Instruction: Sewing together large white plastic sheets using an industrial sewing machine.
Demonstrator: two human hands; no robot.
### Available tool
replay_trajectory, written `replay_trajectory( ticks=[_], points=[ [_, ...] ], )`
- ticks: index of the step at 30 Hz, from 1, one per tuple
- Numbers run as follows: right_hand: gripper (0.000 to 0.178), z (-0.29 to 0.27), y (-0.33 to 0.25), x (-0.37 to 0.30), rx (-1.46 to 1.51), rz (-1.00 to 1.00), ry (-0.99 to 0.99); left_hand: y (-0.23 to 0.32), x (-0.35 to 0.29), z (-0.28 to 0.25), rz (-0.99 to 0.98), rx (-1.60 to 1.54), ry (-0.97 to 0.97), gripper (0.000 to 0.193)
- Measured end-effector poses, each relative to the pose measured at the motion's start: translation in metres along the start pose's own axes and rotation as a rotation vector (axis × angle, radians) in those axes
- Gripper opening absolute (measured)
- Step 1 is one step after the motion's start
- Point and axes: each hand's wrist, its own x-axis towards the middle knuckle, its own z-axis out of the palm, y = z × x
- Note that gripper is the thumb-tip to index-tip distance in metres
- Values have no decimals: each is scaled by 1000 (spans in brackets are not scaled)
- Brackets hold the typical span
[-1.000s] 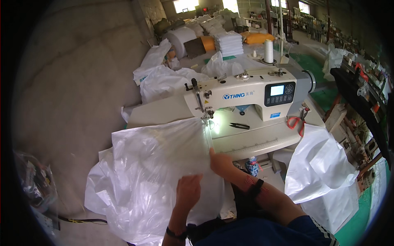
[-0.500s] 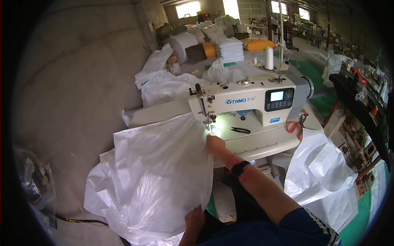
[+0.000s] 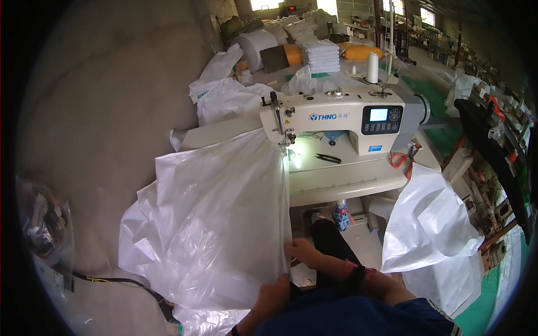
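Note:
A large sheet of white woven plastic (image 3: 218,213) spreads over the left of the sewing table and hangs toward me, glossy and creased. Its far corner runs under the needle area of a white sewing machine (image 3: 336,117), where a lamp shines. Along the sheet's right edge, below the table's front, my right hand (image 3: 304,251) closes its fingers on the folded border. Nearer to my body, my left hand (image 3: 273,294) grips the same edge; its fingers are partly hidden. Black thread snips (image 3: 328,158) lie on the machine bed to the right of the needle.
Red-handled scissors (image 3: 400,161) rest at the table's right end. Another white sheet (image 3: 431,224) hangs off that side. A thread cone (image 3: 372,68) stands behind the machine. Stacked white sheets (image 3: 321,56) and a big white roll (image 3: 256,47) lie farther back.
My right hand has left the needle area and come back toward me along the sheet's edge. My left hand has moved slightly up and right, onto that edge. The view has shifted a little.

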Motion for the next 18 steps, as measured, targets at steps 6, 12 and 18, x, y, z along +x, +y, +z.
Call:
replay_trajectory(
  ticks=[6,12,18],
  points=[
    [39,-5,25,-39,427,28,-82,-18,15,-36,-51,-39,451,28],
    [29,-7,31,-65,343,-158,-80,-62,69,-37,-370,188,842,18],
    [33,-11,42,-64,298,-11,-8,-95,60,-33,-223,44,518,18]
  ],
)
